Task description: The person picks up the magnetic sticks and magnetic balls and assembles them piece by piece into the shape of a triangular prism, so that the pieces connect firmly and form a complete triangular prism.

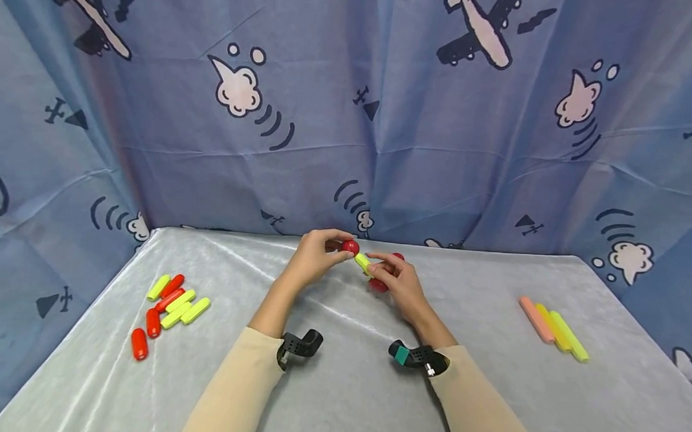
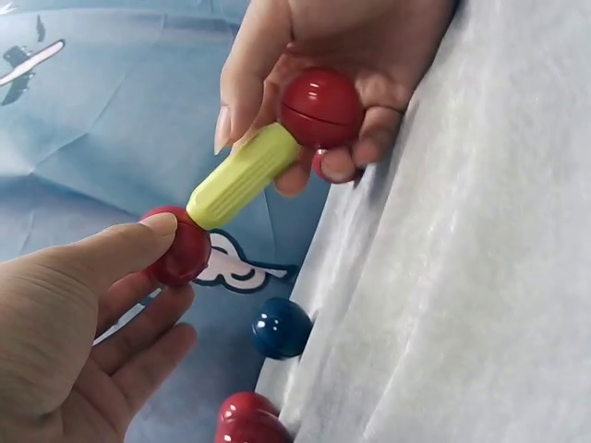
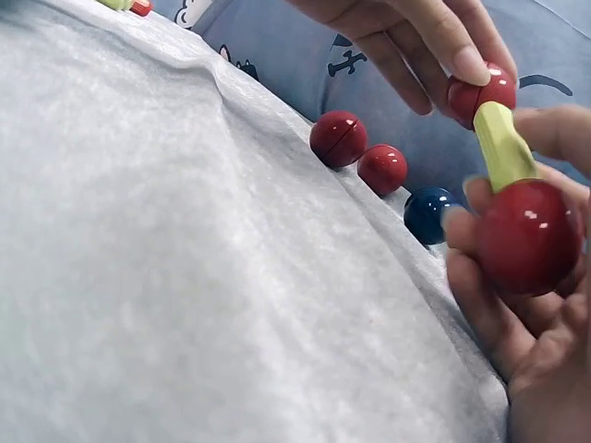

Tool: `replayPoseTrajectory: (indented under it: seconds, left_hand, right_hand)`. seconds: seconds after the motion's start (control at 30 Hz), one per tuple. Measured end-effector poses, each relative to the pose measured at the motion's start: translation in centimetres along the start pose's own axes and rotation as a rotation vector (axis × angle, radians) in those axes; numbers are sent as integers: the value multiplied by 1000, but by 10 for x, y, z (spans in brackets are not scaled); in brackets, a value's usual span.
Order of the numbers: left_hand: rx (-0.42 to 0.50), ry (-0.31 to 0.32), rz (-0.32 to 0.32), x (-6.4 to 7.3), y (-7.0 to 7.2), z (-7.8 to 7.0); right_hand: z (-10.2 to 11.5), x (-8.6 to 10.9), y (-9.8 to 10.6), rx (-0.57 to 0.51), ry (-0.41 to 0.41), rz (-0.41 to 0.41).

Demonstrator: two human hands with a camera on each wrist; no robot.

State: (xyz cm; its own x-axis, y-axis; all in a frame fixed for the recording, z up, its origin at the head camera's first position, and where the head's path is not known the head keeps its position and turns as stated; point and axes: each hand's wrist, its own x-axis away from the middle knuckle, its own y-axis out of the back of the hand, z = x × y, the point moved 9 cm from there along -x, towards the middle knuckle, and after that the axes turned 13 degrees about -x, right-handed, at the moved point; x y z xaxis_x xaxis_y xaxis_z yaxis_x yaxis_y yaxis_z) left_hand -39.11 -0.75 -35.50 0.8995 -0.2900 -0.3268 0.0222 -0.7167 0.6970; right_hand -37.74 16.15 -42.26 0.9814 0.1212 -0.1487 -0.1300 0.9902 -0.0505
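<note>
A yellow-green rod (image 2: 245, 175) joins two red balls, one at each end. My left hand (image 1: 315, 256) pinches the far red ball (image 2: 178, 247) between thumb and fingers. My right hand (image 1: 400, 283) grips the rod close to its other end, where the second red ball (image 3: 531, 237) sits against the fingers. In the head view, my right hand partly covers the rod and this ball. The joined piece is held above the grey cloth, tilted.
Loose red balls (image 3: 338, 139) and a blue ball (image 2: 282, 328) lie at the cloth's back edge. Several short red and yellow-green rods (image 1: 171, 300) are at left. Three longer rods (image 1: 554, 327) in salmon, yellow and yellow-green lie at right. A patterned blue curtain (image 1: 327, 112) hangs behind.
</note>
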Motion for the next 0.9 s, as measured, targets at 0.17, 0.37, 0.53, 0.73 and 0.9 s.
replayPoseTrajectory:
  seconds: [0.17, 0.37, 0.53, 0.73, 0.9]
  left_hand:
    - [42, -14, 31, 3, -4, -6]
    - [12, -13, 89, 4, -12, -16]
    - [-212, -4, 150, 12, 1, -17]
    - [-465, 33, 178, 43, 41, 6]
    - [-600, 77, 147, 86, 86, 34]
  right_hand:
    - [3, 0, -13, -65, 41, 141]
    - [1, -1, -11, -128, 46, 159]
    - [0, -2, -3, -173, 27, 116]
    - [-1, -3, 2, -177, -4, 70]
    - [-6, -5, -4, -190, -24, 61]
